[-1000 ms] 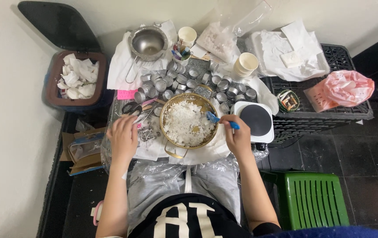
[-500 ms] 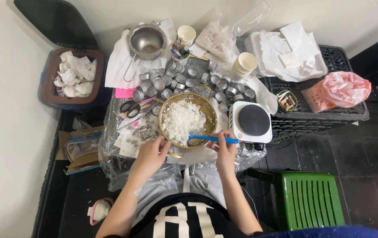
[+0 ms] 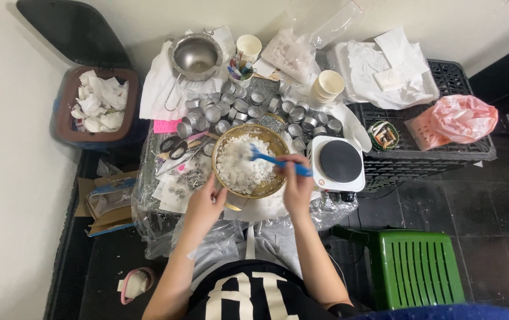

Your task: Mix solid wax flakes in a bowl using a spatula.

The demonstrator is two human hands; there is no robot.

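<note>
Seated at a low table (image 3: pixel 147 201) wrapped in crinkled clear plastic. Right hand (image 3: pixel 297 186) closed around the handle of a blue utensil (image 3: pixel 275 159), fingers curled tight on the near end; thin plastic handle slanting up and left, working end buried among white chunks (image 3: pixel 239 166). Left hand (image 3: pixel 205 204) cupped against the near-left rim of the pot (image 3: pixel 248 161), fingers wrapped on its edge, thumb side toward the body. Round brass-coloured metal pot, shallow, filled with pale, waxy, irregular lumps, sitting at the table's middle just ahead of both hands.

Just right of the pot, touching its side or nearly so: a small white hot plate (image 3: pixel 337 163) with a flat black disc. Left of the pot: scissors (image 3: pixel 174 145), papers and a scatter of tiny metal bits. Beyond it: a crowd of little round silver tins (image 3: pixel 254 109), shiny and empty. Farther back: a steel saucepan (image 3: pixel 195 56) on white cloth, paper cups (image 3: pixel 327 87), a bag of white pieces. Far right: a black crate (image 3: pixel 444 148) bearing a pink plastic bag (image 3: pixel 462 118). Far left: a bin (image 3: pixel 97 106) stuffed with crumpled tissue. Near right: a green slatted stool (image 3: pixel 423 269).

Against half a second ago: utensil lifted from lying level across the near rim to angled into the chunks; left hand shifted onto the rim.
</note>
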